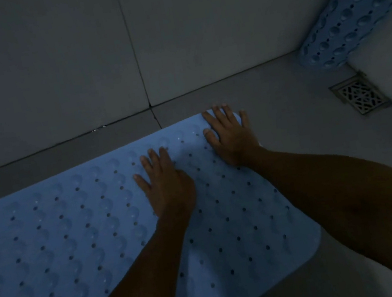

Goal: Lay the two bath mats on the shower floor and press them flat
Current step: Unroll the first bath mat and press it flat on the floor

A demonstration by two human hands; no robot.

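Both hands flat, fingers spread, palms down, grasping nothing. Left hand (167, 186) presses the laid blue mat (58, 249) mid-width; right hand (230, 137) sits on its far corner by the wall. Second blue mat (358, 7) leans far up-right of right hand, beyond floor drain (360, 96).

Bare grey tiled floor (296, 116) lay open to the right of the flat pale-blue perforated rubber mat (76, 246). The grey tiled wall (47, 69) closed the far side. At far right, a square metal drain grate (360, 97) and a hanging blue dimpled mat (357, 2) crowded the corner.
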